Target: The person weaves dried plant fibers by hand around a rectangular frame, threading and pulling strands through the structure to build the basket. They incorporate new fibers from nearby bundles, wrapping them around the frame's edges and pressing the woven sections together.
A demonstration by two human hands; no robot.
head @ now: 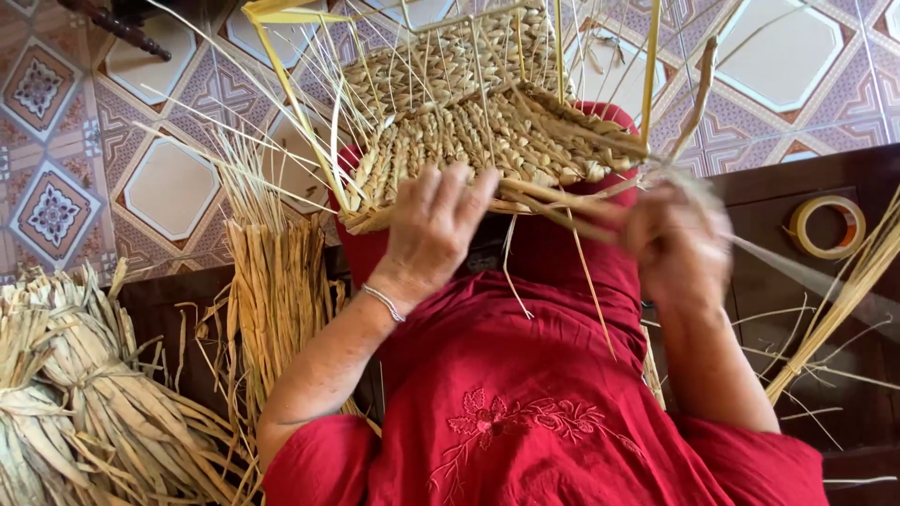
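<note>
Beside the left hand point(433, 234), straw bundles point(84, 394) lie.

The half-woven basket point(469, 131) was pale straw-tan, its plaited rows a shade more golden. The dress point(525, 412) was deep red, with a flower pattern stitched in the same red. The bundles of dried leaves point(84, 403) were dull beige. The floor tiles point(56, 122) showed white octagons edged in rust-brown lattice, with blue-and-white medallions between. The roll of tape point(827, 227) was yellowish. A thin bracelet point(384, 303) was silver.
</note>
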